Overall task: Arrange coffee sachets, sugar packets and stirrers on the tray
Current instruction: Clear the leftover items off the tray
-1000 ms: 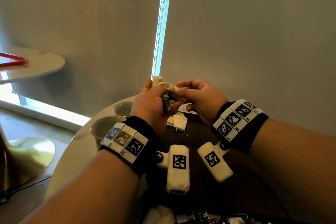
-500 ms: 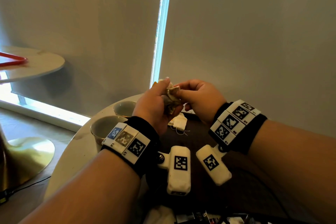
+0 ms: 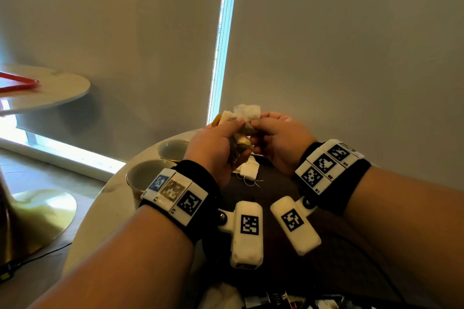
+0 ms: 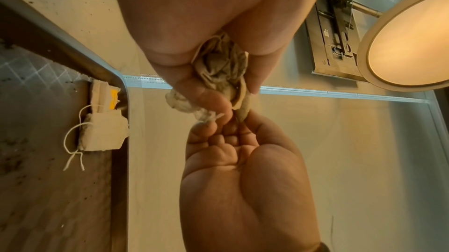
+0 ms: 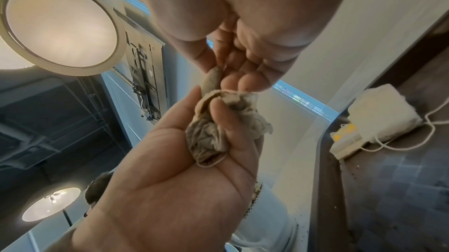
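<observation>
My left hand (image 3: 223,138) is raised above the dark tray (image 3: 276,190) and grips a crumpled bunch of pale sachets (image 3: 239,144). In the left wrist view the bunch (image 4: 221,70) fills the curled fingers. My right hand (image 3: 263,125) meets it from the right and pinches one sachet (image 3: 247,113) that sticks up from the top of the bunch. Seen from the right wrist, that sachet (image 5: 211,81) sits between thumb and fingertips. Two more sachets with strings (image 3: 248,170) lie in the tray's far corner (image 5: 383,110). No stirrers show.
Two empty cups (image 3: 148,175) (image 3: 173,149) stand on the round pale table (image 3: 105,208), left of the tray. A second round table (image 3: 50,88) with a red object (image 3: 20,83) is farther left. A grey wall lies close behind.
My right hand has drawn one sachet upward out of the bunch, so it now stands flat above both hands. Both hands stay together over the tray.
</observation>
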